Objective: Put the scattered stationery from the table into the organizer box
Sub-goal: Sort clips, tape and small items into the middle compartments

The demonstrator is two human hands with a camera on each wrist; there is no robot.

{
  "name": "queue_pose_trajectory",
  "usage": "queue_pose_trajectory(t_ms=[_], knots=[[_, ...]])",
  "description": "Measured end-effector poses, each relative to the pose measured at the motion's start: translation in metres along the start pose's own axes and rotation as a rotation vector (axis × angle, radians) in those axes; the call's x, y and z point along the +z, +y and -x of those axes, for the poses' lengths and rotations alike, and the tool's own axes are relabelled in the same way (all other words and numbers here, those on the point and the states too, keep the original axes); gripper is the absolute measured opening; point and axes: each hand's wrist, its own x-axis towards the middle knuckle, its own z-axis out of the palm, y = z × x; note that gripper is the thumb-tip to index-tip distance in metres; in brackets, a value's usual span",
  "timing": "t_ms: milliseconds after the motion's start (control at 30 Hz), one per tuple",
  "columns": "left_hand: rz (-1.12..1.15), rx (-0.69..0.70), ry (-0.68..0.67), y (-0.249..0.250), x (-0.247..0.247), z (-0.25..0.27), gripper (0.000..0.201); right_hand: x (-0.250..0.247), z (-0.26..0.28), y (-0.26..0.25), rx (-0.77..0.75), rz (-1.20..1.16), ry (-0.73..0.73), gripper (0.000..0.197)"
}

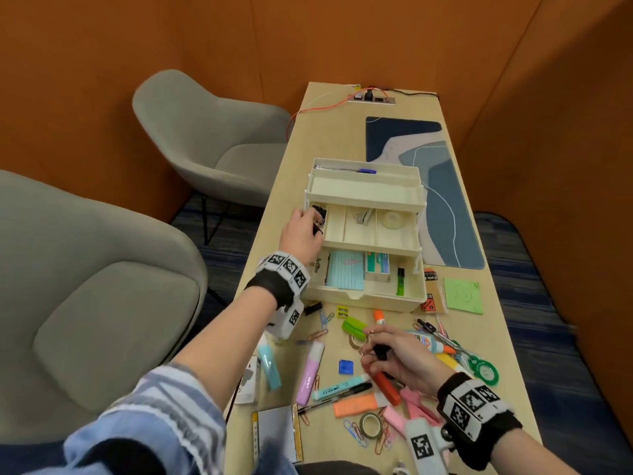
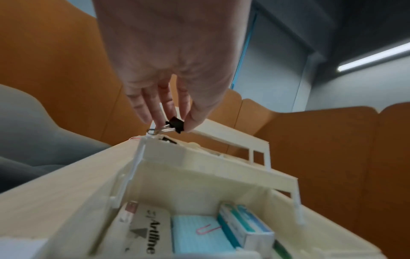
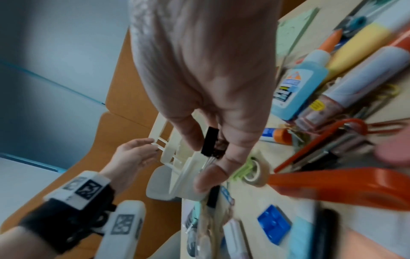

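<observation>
Our left hand (image 2: 168,57) pinches a small black binder clip (image 2: 176,124) with silver wire handles just above the left compartment of the cream organizer box (image 1: 373,241). Our right hand (image 1: 399,358) grips another black clip (image 3: 209,142) over the table (image 1: 479,341).

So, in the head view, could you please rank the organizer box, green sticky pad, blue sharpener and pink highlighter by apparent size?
1. organizer box
2. green sticky pad
3. pink highlighter, elongated, so its place below the pad is unsure
4. blue sharpener
</observation>
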Motion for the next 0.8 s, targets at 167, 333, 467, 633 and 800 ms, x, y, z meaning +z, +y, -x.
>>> queue_pose_trajectory(t_ms=[167, 333, 467, 633, 800], knots=[[-0.195, 0.026, -0.051, -0.010, 0.011, -0.018, 0.025, 0.018, -0.008, -0.048, -0.104, -0.033, 0.000, 0.026], [-0.220, 0.064, 0.044, -0.018, 0.008, -0.001, 0.033, 0.056, -0.042, -0.113, -0.190, -0.179, 0.003, 0.024], [-0.098, 0.002, 0.099, -0.032, -0.007, 0.039, 0.034, 0.091, -0.069, -0.148, -0.190, -0.186, -0.006, 0.021], [-0.054, -0.031, 0.075, -0.053, -0.009, 0.096, 0.031, 0.125, -0.086, -0.159, -0.230, -0.043, 0.109, 0.034], [-0.004, -0.053, 0.013, -0.068, 0.004, 0.124, 0.030, 0.131, -0.080, -0.151, -0.286, 0.214, 0.183, 0.037]])
